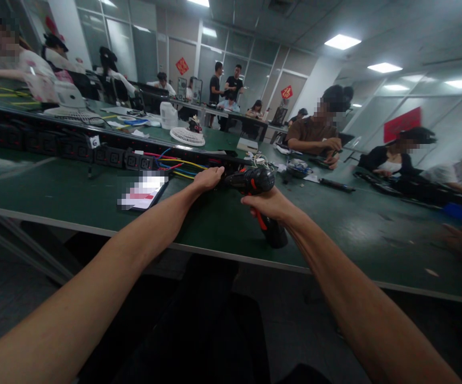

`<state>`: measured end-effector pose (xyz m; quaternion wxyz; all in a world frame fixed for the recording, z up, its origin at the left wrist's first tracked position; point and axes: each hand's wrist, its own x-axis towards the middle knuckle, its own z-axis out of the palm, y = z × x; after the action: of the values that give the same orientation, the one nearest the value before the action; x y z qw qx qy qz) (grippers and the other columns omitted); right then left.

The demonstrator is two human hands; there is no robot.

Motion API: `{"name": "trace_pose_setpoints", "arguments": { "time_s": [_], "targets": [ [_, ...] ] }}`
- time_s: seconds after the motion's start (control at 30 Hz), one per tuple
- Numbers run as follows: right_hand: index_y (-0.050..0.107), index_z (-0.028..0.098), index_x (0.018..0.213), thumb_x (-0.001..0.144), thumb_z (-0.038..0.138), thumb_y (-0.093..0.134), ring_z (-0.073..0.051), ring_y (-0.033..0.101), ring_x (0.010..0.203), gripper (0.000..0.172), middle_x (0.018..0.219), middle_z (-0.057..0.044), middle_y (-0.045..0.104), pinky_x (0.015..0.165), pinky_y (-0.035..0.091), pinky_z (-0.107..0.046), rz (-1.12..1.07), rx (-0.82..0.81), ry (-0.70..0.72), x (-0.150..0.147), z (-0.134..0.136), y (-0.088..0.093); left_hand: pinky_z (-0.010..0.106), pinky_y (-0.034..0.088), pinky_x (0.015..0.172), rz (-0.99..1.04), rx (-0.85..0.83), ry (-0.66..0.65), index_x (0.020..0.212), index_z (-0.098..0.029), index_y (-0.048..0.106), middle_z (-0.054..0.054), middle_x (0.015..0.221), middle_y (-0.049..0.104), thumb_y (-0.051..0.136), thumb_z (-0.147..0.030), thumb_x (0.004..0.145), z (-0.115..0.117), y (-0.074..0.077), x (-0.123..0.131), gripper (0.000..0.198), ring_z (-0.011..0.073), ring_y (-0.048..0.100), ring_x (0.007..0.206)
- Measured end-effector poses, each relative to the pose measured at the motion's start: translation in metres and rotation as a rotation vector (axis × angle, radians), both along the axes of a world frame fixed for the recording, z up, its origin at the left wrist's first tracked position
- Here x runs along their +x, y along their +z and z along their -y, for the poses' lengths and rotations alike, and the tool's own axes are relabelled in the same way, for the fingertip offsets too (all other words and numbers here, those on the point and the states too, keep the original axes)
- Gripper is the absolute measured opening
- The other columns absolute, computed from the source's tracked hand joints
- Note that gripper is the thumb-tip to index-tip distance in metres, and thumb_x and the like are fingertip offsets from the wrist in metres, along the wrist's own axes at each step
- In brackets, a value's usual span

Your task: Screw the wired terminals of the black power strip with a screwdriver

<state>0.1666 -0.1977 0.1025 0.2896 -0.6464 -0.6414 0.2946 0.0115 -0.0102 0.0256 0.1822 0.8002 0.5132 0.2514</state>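
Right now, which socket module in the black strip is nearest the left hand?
The right-end socket module: it alone sits directly beside the exposed coloured wires, toward the left hand. The other modules line up farther left.

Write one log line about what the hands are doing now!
left hand: beside wires, grip unclear | right hand: holding power drill | power drill: nose toward left hand | wires: yellow, blue, red, beside black sockets

A hand could pass over bare table (358,229) right of the right forearm (326,250), short of the black bar (337,185). A narrower gap lies between the left forearm (135,250) and the drill (250,181). Left of these, 1 flat device (145,192), the socket strip (114,157) and wires (183,164) obstruct.
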Motion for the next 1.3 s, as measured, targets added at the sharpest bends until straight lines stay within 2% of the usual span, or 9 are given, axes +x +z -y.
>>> {"name": "trace_pose_setpoints", "arguments": {
  "time_s": [0.43,0.67,1.1,1.3],
  "targets": [
    [0.059,0.02,0.077,0.077,0.012,0.066,-0.014,0.052,0.049,0.011,0.053,0.001,0.053,0.046,0.042,-0.027,-0.007,0.011,0.021,-0.0008,0.0009,0.0001,0.041,0.047,0.108,-0.004,0.008,-0.013,0.125,-0.018,0.07,0.015,0.139,0.068,0.016,-0.047,0.107,-0.0011,-0.0002,-0.0004,0.064,0.0311,0.063,0.13],
    [0.057,0.02,0.075,0.077,0.014,0.067,-0.014,0.052,0.049,0.011,0.054,0.001,0.054,0.046,0.041,-0.027,0.001,-0.002,0.01,0.0003,0.0003,-0.0007,0.041,0.045,0.111,-0.011,0.007,-0.007,0.131,-0.017,0.067,0.016,0.143,0.066,0.016,-0.048,0.107,-0.0001,0.0002,-0.0004,0.065,0.0314,0.06,0.133],
    [0.057,0.021,0.075,0.077,0.013,0.067,-0.015,0.053,0.049,0.012,0.054,0.001,0.054,0.046,0.042,-0.027,0.008,0.013,0.003,-0.0002,-0.0013,-0.0017,0.041,0.047,0.109,0.002,-0.009,-0.004,0.129,-0.018,0.069,0.015,0.143,0.066,0.016,-0.049,0.106,-0.001,0.0,-0.0004,0.066,0.0323,0.062,0.132],
    [0.057,0.02,0.074,0.077,0.012,0.066,-0.014,0.052,0.05,0.013,0.053,0.0,0.053,0.047,0.042,-0.027,0.014,-0.008,-0.007,-0.0008,-0.0003,-0.001,0.039,0.045,0.111,-0.01,0.007,-0.008,0.131,-0.021,0.068,0.012,0.144,0.066,0.016,-0.049,0.107,-0.0037,-0.0022,0.0003,0.064,0.0292,0.06,0.135]
  ]
}}
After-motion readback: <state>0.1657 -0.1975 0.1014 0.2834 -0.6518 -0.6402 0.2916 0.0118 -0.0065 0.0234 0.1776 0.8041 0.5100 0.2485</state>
